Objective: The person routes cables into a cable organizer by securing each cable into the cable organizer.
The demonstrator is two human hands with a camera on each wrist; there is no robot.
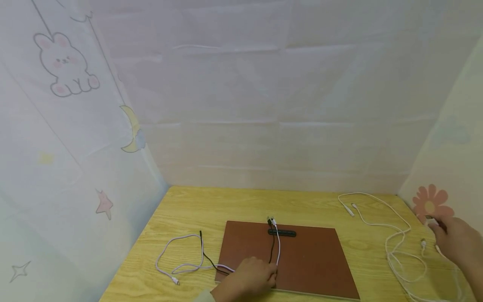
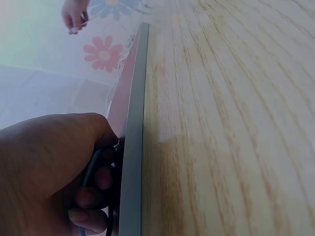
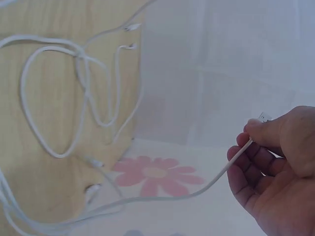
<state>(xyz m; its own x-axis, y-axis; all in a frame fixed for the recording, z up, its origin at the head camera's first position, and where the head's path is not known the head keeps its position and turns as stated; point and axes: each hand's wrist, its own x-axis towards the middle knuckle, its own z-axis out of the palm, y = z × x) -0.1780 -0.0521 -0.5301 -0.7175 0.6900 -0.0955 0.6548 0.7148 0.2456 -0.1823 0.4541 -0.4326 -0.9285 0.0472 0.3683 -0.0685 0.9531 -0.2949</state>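
My left hand point(image 1: 253, 274) rests low over the brown board point(image 1: 313, 260), fingers curled round a black cable point(image 2: 88, 169) close to the board's edge. A white cable point(image 1: 279, 247) runs down into the same hand. Both cables pass through a black cable clip strip point(image 1: 288, 233) near the board's far edge, their plugs sticking out behind it. Off the table's right side, my right hand point(image 1: 460, 243) is raised. Between thumb and fingers it pinches the plug end of a white USB cable point(image 3: 211, 184), whose length trails down toward the table.
More white cables point(image 1: 401, 239) lie looped on the right of the wooden table point(image 1: 196, 205). On the left, a pale cable point(image 1: 158, 256) and the thin black cable end point(image 1: 201, 235) spread out beside the board. Patterned cloth walls point(image 1: 234, 92) stand behind and at both sides.
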